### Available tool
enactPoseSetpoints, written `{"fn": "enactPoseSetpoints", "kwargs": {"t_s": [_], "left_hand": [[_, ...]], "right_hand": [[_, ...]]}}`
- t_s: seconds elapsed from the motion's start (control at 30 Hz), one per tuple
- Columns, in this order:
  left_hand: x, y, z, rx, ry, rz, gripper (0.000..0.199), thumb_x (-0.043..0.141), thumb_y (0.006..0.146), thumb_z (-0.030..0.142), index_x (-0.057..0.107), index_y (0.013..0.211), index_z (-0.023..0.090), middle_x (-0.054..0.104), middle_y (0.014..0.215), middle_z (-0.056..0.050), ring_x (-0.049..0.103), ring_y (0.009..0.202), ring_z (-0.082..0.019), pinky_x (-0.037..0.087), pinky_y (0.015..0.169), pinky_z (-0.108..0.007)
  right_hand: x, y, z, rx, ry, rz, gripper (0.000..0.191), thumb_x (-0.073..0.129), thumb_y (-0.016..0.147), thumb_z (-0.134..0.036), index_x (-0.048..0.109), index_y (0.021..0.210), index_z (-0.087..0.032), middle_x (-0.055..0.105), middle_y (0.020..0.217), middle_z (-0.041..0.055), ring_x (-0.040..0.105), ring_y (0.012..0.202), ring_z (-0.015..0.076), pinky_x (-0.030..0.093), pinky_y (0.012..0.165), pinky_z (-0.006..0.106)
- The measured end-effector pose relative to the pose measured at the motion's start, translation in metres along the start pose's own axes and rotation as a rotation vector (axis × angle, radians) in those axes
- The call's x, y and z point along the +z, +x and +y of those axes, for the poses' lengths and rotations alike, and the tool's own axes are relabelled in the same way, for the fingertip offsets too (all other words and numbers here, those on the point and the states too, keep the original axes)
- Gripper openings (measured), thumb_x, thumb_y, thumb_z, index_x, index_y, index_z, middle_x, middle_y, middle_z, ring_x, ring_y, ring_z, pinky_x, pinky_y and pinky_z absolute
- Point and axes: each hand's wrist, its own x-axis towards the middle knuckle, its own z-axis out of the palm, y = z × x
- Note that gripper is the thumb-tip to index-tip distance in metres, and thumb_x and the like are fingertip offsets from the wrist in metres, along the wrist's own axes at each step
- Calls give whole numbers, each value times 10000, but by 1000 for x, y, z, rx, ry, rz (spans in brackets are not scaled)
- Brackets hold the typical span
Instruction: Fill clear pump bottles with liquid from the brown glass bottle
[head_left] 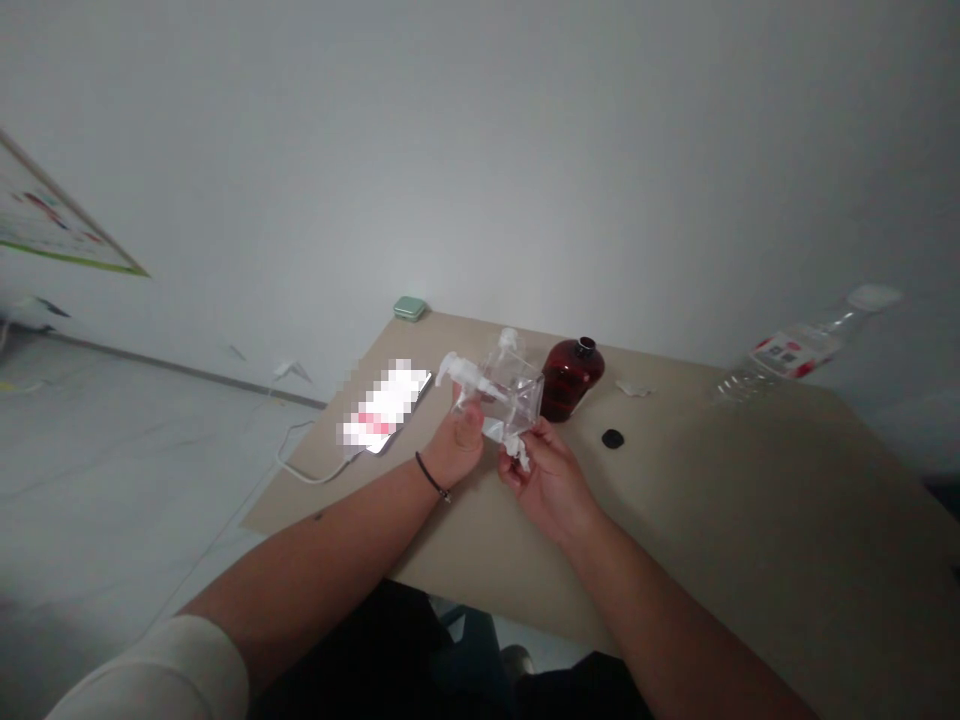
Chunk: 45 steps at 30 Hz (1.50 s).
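My left hand (459,440) is closed around a clear square pump bottle (525,395), which is tipped with its white pump head (461,372) toward the left. Against the near side of that bottle, my right hand (551,475) pinches a crumpled white tissue (516,450). Just beyond stands a second container with a white top (508,340), mostly hidden behind the clear bottle. A dark red-brown bottle (574,378) with an uncapped neck stands right of my hands.
On the beige table (697,510) lie a black disc (613,438) and a crumpled white scrap (634,388). A plastic water bottle (799,350) stands at the right. To the left are a lit phone (390,410) with a white cable (311,480) and a green box (409,308).
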Motion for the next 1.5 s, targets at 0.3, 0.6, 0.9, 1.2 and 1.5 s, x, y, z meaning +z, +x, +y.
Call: {"fn": "enactPoseSetpoints", "kwargs": {"t_s": [0.3, 0.6, 0.9, 1.2, 1.5], "left_hand": [[0, 2, -7, 55, -19, 40, 976, 498, 727, 898, 456, 1369, 165, 666, 1204, -169, 621, 1154, -320, 458, 1075, -505], [1, -1, -7, 94, -99, -53, 914, 498, 718, 905, 550, 1275, 181, 680, 1141, -144, 636, 1075, -333, 483, 1015, -507], [-1, 2, -7, 83, -59, -45, 877, 489, 737, 890, 543, 1251, 181, 688, 1139, -143, 647, 1053, -293, 517, 1002, -468], [-1, 0, -14, 28, -112, -21, 948, 569, 696, 879, 484, 1316, 168, 660, 1172, -152, 623, 1074, -296, 459, 1052, -486], [-1, -3, -3, 40, -95, -37, 875, 577, 724, 855, 494, 1302, 202, 680, 1095, -120, 649, 988, -309, 514, 980, -505]], "right_hand": [[-5, 1, -14, -142, 40, 73, 365, 867, 627, -298, 526, 746, -245, 625, 681, -87, 552, 569, 81, 445, 520, 197], [-7, 9, -5, -103, 9, 77, 361, 840, 582, -221, 534, 770, -244, 620, 641, -86, 510, 509, 77, 360, 444, 180], [-7, 6, -13, -116, 58, 108, 360, 858, 610, -259, 529, 755, -241, 647, 698, -87, 562, 566, 72, 442, 507, 177], [-11, 9, -15, -73, 77, 75, 373, 878, 604, -278, 545, 769, -240, 660, 708, -78, 564, 559, 76, 448, 487, 177], [-8, 11, -5, -18, 2, 51, 344, 834, 562, -184, 584, 791, -239, 653, 621, -68, 528, 480, 80, 354, 404, 166]]}}
